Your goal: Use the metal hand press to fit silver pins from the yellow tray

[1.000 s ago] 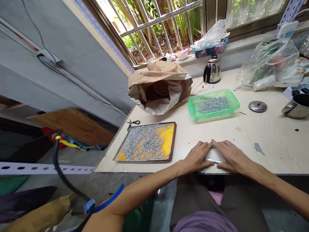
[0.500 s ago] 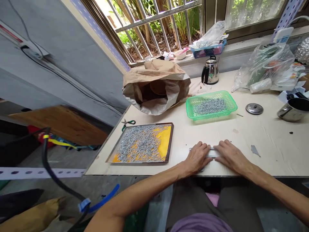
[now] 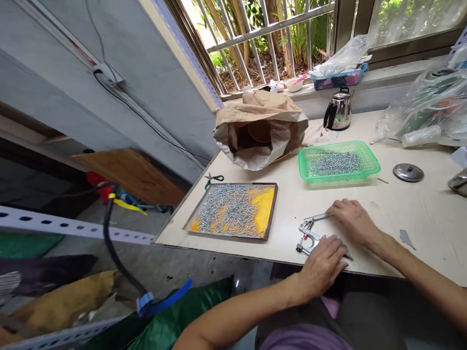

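Note:
A small metal hand tool [image 3: 313, 238] lies on the table near its front edge, two arms spread apart. It has a coil spring, a C-shaped opening, a red spot and a dark knob at its left end. My left hand [image 3: 326, 265] lies over the lower arm, fingers curled down on it; a dark tip shows just right of them. The far end of the upper arm disappears under the bent fingers of my right hand [image 3: 352, 221]. Left of the tool, a shallow tray [image 3: 272, 214] with a yellow bottom holds many small silvery screw-like pieces [image 3: 229, 209].
Similar metal pieces fill a green plastic basket [image 3: 339, 179] beyond my hands. Green-handled scissors [image 3: 215, 179] and an open paper sack [image 3: 260, 109] are at the back left. A kettle [image 3: 339, 112], a round lid [image 3: 408, 172] and a grey scrap [image 3: 406, 238] are also on the table.
Earlier both hands sat level over a flat metal piece. Now the tool's arms show spread apart, my left hand nearer the table edge and my right hand farther away. The camera has turned left.

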### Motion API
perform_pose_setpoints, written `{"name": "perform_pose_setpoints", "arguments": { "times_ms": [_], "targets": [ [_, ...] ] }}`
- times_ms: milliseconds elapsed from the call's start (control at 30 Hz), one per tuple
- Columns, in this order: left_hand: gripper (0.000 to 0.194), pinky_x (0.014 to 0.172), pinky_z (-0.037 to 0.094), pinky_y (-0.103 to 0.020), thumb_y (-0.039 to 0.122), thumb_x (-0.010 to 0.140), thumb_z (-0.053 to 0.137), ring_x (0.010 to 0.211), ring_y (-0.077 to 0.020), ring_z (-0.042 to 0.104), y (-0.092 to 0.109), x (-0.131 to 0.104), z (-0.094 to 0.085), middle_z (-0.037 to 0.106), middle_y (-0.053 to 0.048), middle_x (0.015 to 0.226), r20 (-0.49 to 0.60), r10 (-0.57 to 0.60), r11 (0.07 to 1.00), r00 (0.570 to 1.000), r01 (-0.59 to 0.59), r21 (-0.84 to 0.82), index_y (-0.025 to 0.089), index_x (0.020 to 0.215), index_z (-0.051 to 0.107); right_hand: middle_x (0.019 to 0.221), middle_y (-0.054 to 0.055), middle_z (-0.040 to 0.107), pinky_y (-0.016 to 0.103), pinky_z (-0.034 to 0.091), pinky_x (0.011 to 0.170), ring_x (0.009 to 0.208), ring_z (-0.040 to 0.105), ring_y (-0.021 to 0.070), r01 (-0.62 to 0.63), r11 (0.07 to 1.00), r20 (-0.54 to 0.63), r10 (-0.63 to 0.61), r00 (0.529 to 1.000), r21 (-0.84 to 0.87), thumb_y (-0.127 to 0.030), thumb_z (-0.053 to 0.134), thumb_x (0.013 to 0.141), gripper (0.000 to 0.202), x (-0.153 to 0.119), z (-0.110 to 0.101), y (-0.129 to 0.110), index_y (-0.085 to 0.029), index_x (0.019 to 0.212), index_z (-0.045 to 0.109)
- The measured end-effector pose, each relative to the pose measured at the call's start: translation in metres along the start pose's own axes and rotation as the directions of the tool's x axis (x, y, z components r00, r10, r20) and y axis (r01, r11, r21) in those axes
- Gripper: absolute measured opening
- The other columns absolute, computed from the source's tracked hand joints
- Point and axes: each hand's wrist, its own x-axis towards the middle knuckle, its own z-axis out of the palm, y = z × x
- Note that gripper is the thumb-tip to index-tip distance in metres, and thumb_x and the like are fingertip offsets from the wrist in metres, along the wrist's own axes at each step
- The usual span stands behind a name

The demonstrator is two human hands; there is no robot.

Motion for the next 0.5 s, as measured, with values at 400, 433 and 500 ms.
{"name": "perform_pose_setpoints", "arguments": {
  "times_ms": [400,433,500],
  "targets": [
    [0.02,0.071,0.049,-0.032,0.02,0.092,0.047,0.078,-0.0181,0.056,-0.069,-0.049,-0.114,0.064,-0.006,0.08,-0.329,-0.268,0.845,0.905,0.385,0.371,0.017,0.089,0.066,0.071,0.003,0.059,0.032,0.029,0.065,0.073,0.047,0.0176,0.517,0.856,-0.039,-0.516,0.856,0.02,-0.007,0.054,0.081,0.017,0.034,0.05,-0.071,-0.019,0.069,0.058],
    [0.019,0.071,0.048,-0.033,0.021,0.091,0.049,0.079,-0.0192,0.055,-0.086,-0.05,-0.125,0.064,-0.007,0.081,-0.34,-0.364,0.771,0.867,0.485,0.412,0.017,0.087,0.067,0.07,0.003,0.059,0.032,0.03,0.065,0.072,0.046,0.0175,0.51,0.86,-0.081,-0.509,0.857,-0.011,-0.006,0.054,0.081,0.017,0.036,0.052,-0.071,-0.018,0.069,0.058],
    [0.019,0.074,0.046,-0.034,0.022,0.09,0.051,0.083,-0.0207,0.054,-0.116,-0.048,-0.139,0.064,-0.007,0.082,-0.314,-0.5,0.659,0.807,0.59,0.467,0.017,0.082,0.067,0.071,0.004,0.058,0.031,0.032,0.066,0.071,0.047,0.0174,0.481,0.875,-0.184,-0.482,0.857,-0.053,-0.008,0.051,0.083,0.017,0.043,0.046,-0.067,-0.018,0.072,0.059]
  ]
}}
